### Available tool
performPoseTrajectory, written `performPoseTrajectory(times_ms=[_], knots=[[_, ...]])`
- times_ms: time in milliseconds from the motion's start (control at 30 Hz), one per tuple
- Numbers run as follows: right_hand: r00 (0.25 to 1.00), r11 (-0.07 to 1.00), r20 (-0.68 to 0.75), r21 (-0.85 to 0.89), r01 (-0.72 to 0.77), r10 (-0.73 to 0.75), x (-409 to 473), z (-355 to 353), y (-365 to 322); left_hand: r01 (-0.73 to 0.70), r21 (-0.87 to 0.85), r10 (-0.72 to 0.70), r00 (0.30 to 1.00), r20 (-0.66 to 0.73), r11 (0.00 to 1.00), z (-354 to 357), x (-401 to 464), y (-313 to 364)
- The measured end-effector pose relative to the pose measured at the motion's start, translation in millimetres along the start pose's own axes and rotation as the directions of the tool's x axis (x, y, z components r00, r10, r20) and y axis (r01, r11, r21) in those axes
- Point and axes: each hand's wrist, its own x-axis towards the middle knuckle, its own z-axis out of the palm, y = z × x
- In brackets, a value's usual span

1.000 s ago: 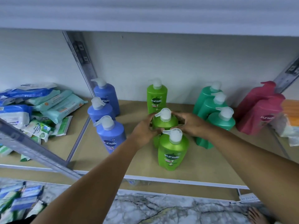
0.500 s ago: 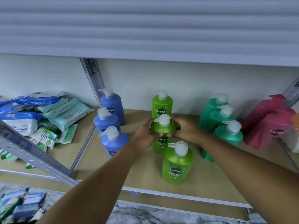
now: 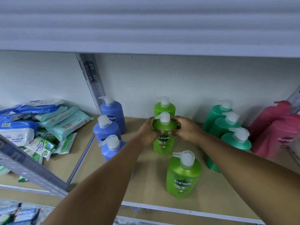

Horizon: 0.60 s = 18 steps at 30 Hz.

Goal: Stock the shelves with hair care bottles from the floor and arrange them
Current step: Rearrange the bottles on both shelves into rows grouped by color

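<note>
So both hands, left and right, were wrapped around the middle green bottle, standing upright on the shelf between two other green bottles.

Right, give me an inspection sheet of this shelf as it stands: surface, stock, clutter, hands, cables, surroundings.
Surface: tan shelf board with a white front edge.
Job's things: three light green bottles in a front-to-back row; the middle green bottle is held, the front green bottle stands nearest the edge. Three blue bottles to the left, three teal bottles and two pink bottles to the right, all upright.
Clutter: wipe packs heaped in the left bay.
Hands: left hand and right hand grip the middle bottle's shoulders.
Cables: nothing seen.
Surroundings: grey metal upright, white wall behind, shelf overhead.
</note>
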Motion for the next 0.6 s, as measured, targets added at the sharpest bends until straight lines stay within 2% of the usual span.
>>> performPoseTrajectory(times_ms=[600], knots=[[0.998, 0.997, -0.011, -0.043, -0.065, 0.065, 3.8, 0.4, -9.8, 0.015, 0.042, -0.016, 1.000, 0.014, 0.999, -8.2, 0.5, 6.4]])
